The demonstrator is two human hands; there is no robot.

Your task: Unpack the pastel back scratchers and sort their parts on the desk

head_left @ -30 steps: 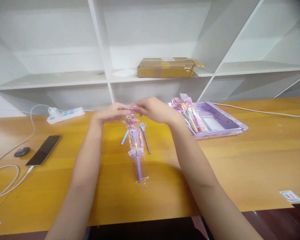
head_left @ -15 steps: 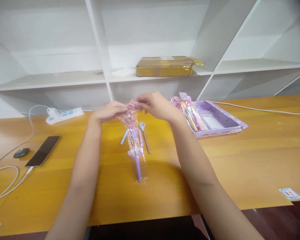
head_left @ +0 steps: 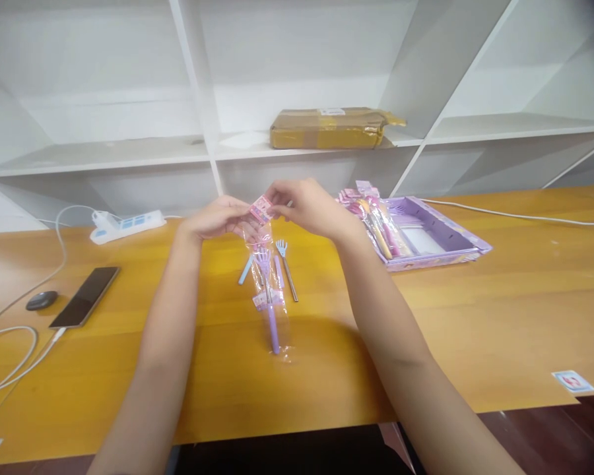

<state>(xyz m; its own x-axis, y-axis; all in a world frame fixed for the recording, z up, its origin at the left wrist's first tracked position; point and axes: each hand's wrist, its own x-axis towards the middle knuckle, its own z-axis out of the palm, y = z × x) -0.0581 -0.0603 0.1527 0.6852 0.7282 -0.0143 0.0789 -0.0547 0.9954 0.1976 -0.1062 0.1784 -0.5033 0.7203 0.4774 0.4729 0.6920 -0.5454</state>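
Note:
A purple back scratcher (head_left: pixel 273 330) lies inside a clear plastic bag (head_left: pixel 283 330) that hangs or rests below my hands. At the bag's top is a small pink printed card (head_left: pixel 261 209). My left hand (head_left: pixel 218 216) is closed on the bag's upper end by the card's left side. My right hand (head_left: pixel 299 206) pinches the card's right edge between thumb and fingers. Beside the bag lies a light blue back scratcher head with a metal rod (head_left: pixel 288 269), and a light blue handle (head_left: pixel 246 270) is to the left. A purple stick (head_left: pixel 278 272) shows partly behind the bag.
On the right stands a purple display box (head_left: pixel 438 227) with several bagged back scratchers (head_left: pixel 380 231) on its left side. A power strip (head_left: pixel 129 226), a phone (head_left: pixel 85 297) and a mouse (head_left: pixel 41 300) lie left, among white cables. A cardboard box (head_left: pixel 327 130) sits on the shelf.
The pink card has turned more toward me and its printed face shows more. Both hands stay close together at the bag's top, slightly shifted. The view has moved a little.

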